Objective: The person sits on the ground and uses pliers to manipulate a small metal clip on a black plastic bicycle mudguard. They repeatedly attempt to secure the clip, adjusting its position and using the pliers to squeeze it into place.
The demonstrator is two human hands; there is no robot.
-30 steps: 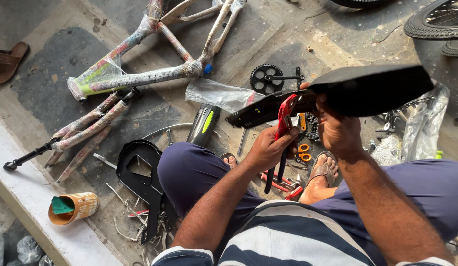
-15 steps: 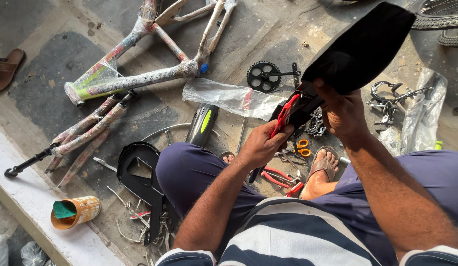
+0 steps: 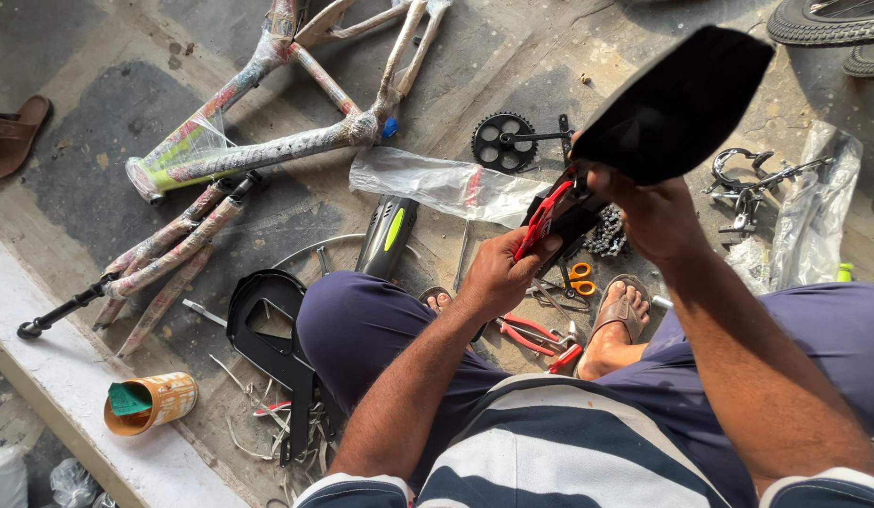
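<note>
1. The right hand (image 3: 655,214) grips a black padded bicycle saddle (image 3: 677,103), tilted up toward 1 o'clock.
2. The left hand (image 3: 498,275) pinches red-handled pliers (image 3: 542,220) at the saddle's underside.
3. A wrapped bicycle frame (image 3: 268,141) lies on the concrete floor (image 3: 98,169) at 10 o'clock.

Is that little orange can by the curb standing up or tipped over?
Tipped over. The orange can lies on its side on the ground, its open mouth facing left with something green inside.
</note>
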